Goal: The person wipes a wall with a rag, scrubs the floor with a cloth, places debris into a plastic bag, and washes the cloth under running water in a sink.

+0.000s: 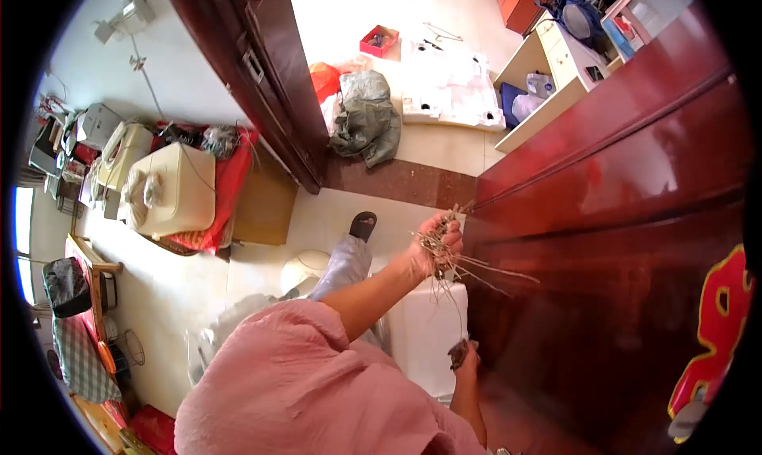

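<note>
My left hand (438, 240) is closed around a bunch of dry twigs (476, 266), with thin stems sticking out past the fingers on both sides. Lower down, my right hand (470, 355) grips a small dark brown clump (458, 355) whose kind I cannot make out. A thin strand hangs from the twigs down towards that clump. Behind and below both hands stands a white box-like object (429, 328), partly covered by my arm and pink sleeve.
A dark red door (587, 240) stands close on the right. Beyond the doorway lie a grey-green sack (365, 125), white foam packing (452, 90) and a red box (379, 40). To the left, a cream container (178, 189) rests on a red-covered cabinet.
</note>
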### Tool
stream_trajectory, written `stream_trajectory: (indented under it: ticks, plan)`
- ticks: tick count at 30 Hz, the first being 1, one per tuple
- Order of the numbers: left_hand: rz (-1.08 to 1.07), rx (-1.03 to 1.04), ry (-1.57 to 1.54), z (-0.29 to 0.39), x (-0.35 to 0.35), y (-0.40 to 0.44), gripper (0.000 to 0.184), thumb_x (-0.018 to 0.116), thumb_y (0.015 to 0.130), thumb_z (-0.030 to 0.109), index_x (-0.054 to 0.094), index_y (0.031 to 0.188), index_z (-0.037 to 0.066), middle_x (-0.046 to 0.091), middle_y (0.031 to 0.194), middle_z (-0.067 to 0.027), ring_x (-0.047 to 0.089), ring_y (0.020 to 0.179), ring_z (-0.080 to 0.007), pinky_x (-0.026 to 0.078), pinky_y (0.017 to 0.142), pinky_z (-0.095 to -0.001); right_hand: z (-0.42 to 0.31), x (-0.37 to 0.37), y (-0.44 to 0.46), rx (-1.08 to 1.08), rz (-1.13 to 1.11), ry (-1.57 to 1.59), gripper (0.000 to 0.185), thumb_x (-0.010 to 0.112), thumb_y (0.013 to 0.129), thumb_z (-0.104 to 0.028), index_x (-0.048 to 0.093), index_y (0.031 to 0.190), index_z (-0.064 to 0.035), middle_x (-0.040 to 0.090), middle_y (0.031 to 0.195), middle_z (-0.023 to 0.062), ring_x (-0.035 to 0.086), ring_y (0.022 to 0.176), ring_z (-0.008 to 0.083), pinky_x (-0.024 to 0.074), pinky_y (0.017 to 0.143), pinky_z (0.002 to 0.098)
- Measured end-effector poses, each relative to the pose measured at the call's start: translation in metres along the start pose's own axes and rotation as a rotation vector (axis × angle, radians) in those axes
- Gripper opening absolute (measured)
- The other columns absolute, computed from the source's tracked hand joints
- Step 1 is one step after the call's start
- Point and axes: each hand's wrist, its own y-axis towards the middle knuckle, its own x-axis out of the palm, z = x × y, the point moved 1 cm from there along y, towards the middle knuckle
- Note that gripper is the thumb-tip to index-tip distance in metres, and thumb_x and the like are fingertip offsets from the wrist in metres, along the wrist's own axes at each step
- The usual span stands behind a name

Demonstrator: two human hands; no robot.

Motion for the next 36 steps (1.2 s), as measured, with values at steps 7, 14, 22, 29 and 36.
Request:
stream_trajectory:
  ticks: [7,14,22,29,36]
  plan:
    - [0.107,-0.253,-0.058,0.099,-0.043,0.087,0.034,0.038,0.095,0.04,0.049,0.073,0.016,0.039,0.049,0.0023,0.037,0.042,-0.0152,0.028,0.036,-0.0299,-0.031,0.053,0.038,0.05,-0.063,0.217,0.023,0.051,0.091,-0.035,0.056,0.081,-0.0148,0.057,0.064,0.003,0.053,0.049,0.0183,0.0401,0.04,0.0297]
    - [0.292,-0.268,-0.07,0.238,-0.027,0.107,0.038,0.038,0.093,0.039,0.048,0.068,0.013,0.041,0.045,-0.0011,0.037,0.038,-0.0169,0.027,0.032,-0.0307,-0.128,0.247,0.068,0.12,-0.118,0.135,0.018,0.059,0.087,-0.032,0.061,0.089,-0.0137,0.063,0.079,0.0015,0.058,0.059,0.0175,0.0433,0.044,0.0276]
    - [0.303,-0.074,-0.096,0.338,-0.007,0.11,0.036,0.039,0.093,0.04,0.05,0.073,0.012,0.044,0.05,-0.0017,0.037,0.042,-0.0175,0.03,0.037,-0.0306,-0.19,0.41,0.126,0.202,-0.281,-0.015,0.024,0.066,0.08,-0.034,0.062,0.09,-0.0131,0.063,0.083,0.0035,0.061,0.066,0.0217,0.0455,0.049,0.0319]
    - [0.222,0.052,-0.109,0.392,0.013,0.129,0.037,0.036,0.095,0.037,0.048,0.07,0.012,0.043,0.049,-0.0018,0.037,0.039,-0.0174,0.031,0.035,-0.0298,-0.223,0.468,0.194,0.246,-0.443,0.054,0.016,0.057,0.088,-0.027,0.058,0.082,-0.0127,0.058,0.069,0.0022,0.054,0.053,0.0182,0.0421,0.04,0.0276]
    - [0.264,0.352,-0.11,0.445,0.022,0.147,0.037,0.036,0.096,0.037,0.048,0.07,0.012,0.045,0.049,-0.0016,0.037,0.041,-0.0159,0.029,0.036,-0.0301,-0.318,0.517,0.249,0.321,-0.46,-0.277,0.015,0.058,0.085,-0.024,0.062,0.084,-0.0098,0.061,0.069,0.004,0.056,0.052,0.0187,0.0432,0.041,0.0298]
